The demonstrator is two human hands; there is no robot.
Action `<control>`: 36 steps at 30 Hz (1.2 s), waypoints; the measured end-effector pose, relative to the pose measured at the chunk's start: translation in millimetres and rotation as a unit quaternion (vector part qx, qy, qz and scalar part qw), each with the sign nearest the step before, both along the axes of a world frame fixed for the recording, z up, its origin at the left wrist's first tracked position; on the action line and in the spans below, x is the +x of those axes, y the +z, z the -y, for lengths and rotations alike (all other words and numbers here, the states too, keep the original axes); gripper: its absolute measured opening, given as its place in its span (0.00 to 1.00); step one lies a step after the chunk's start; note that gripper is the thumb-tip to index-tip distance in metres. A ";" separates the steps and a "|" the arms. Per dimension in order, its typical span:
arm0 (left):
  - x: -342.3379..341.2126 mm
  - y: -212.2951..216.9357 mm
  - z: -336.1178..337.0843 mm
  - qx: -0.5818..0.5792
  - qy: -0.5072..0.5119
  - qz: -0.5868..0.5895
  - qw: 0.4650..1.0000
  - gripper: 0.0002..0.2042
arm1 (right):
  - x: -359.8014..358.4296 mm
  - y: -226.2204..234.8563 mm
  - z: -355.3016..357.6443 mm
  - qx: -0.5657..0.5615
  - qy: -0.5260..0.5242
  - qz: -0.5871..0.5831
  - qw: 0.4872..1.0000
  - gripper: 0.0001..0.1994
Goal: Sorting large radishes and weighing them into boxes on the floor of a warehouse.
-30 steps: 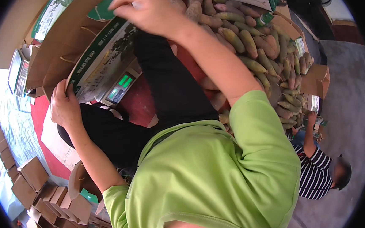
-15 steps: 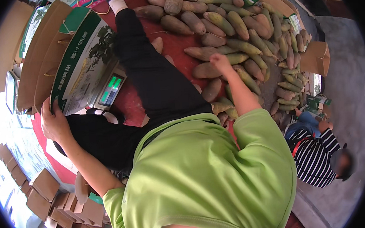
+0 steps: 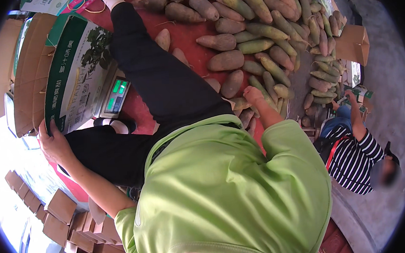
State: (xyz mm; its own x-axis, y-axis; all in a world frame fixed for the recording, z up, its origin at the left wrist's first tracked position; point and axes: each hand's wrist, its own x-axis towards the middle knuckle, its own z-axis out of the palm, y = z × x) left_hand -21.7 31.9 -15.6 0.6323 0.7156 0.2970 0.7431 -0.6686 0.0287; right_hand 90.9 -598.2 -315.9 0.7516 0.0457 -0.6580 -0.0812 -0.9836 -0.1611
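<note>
My left hand [image 3: 55,144] grips the lower corner of an open cardboard carton [image 3: 74,72], white and green on its printed side, with the flaps folded out. The carton rests on a digital scale [image 3: 116,96] with a lit green display. My right hand [image 3: 254,95] is curled closed beside the heap of radishes [image 3: 226,60], and nothing shows in it. These radishes are long and thick, green to dull brownish-purple, and lie on a red ground sheet [image 3: 191,71]. My legs [image 3: 161,73] stretch out between the carton and the heap.
A co-worker in a striped top [image 3: 348,158] bends at the right, near another open carton [image 3: 352,45] and more radishes. Stacked brown boxes [image 3: 60,211] stand at the lower left. Printed cartons with a cord handle [image 3: 81,5] lie at the top left.
My right hand has come back toward my body, from over the radishes to the near side of the heap. My left hand stays on the carton. The view has shifted slightly.
</note>
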 end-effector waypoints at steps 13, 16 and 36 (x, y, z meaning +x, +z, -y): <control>10.2 -1.2 13.4 0.012 -0.020 0.030 0.999 0.09 | -23.5 20.0 34.8 0.162 -0.529 -0.088 0.828 0.15; 16.1 4.1 19.5 0.012 0.011 0.007 1.000 0.08 | -31.0 0.2 38.1 0.324 -0.601 -0.058 0.729 0.12; 17.6 15.5 27.3 -0.010 0.024 0.019 0.999 0.07 | 38.6 100.3 -53.3 0.123 -0.062 0.248 0.959 0.17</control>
State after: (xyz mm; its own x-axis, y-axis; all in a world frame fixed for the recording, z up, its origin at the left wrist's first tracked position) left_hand -4.1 4.6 -0.1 0.5858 0.7507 0.3053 0.7721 -0.6315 0.0713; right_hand 129.4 -544.9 -215.6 0.9790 0.0439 -0.1991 -0.0483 -0.8988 -0.4356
